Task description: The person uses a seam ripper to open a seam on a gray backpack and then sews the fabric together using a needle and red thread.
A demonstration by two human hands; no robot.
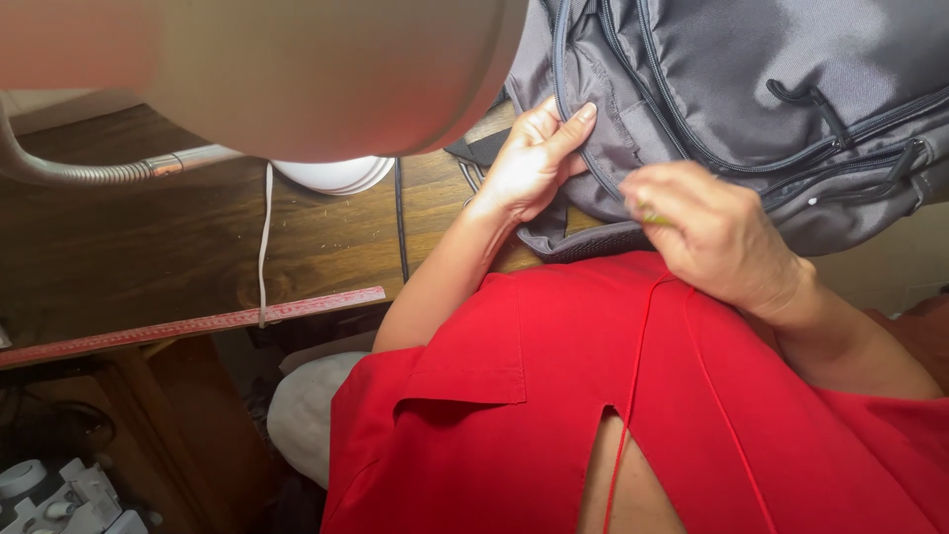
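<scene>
Work is on the grey backpack [751, 89], which is lying across the far right end of the wooden table [148, 257] and hanging over its near edge toward the person's red shirt [554, 396].

The left hand [534, 158] is pinching the bag's fabric edge beside a zipper track: thumb on top, fingers curled under, clamped on the cloth and holding it taut. The right hand [717, 232] is closing thumb and fingers together on a small yellowish-green thing [654, 218], mostly hidden; can't tell whether it is a tool or something else. It is sitting right at the seam, just beside the left thumb.

Progress, as a judgement: looks like mid-job on the seam or zipper edge. The spot under the fingers is covered, so what is finished and what is left is not readable. The other zippers on the bag are looking shut.

Labels and packaging: no packages or signs are showing. The only marked item is the red measuring strip [198, 324] running along the table's near edge; markings too small to read. A lamp shade [297, 69] is blocking the top left, with its flexible neck [89, 173] coming in from the left edge. White disc [336, 175] and two cords are lying mid-table.
</scene>
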